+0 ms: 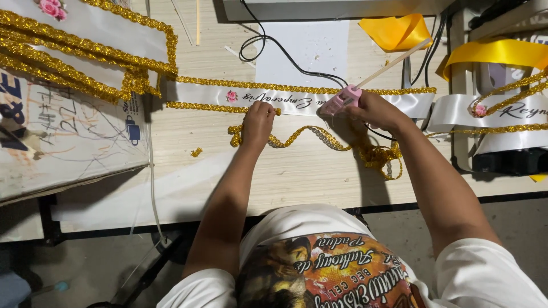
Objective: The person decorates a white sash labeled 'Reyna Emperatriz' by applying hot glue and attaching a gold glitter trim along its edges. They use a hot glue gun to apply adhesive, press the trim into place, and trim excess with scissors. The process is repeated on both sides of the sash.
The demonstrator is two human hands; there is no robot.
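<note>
A white satin sash [411, 104] with a small pink rose [231, 96] and dark script lies across the light wooden table [297, 177]. Gold sequin trim [311, 137] runs along the sash's edges, and a loose length curls in front of it. My left hand [258, 121] presses the trim against the sash's near edge with closed fingers. My right hand [378, 110] grips a pink glue gun [341, 101], its nozzle touching the sash; a long glue stick pokes out behind it.
Several finished sashes with gold trim [85, 51] are piled at the far left over a scribbled cardboard box [68, 137]. Yellow ribbon [397, 29] and another sash [502, 111] lie at the right. A black cable [285, 54] crosses white paper [308, 45]. A gold scrap [196, 152] lies nearby.
</note>
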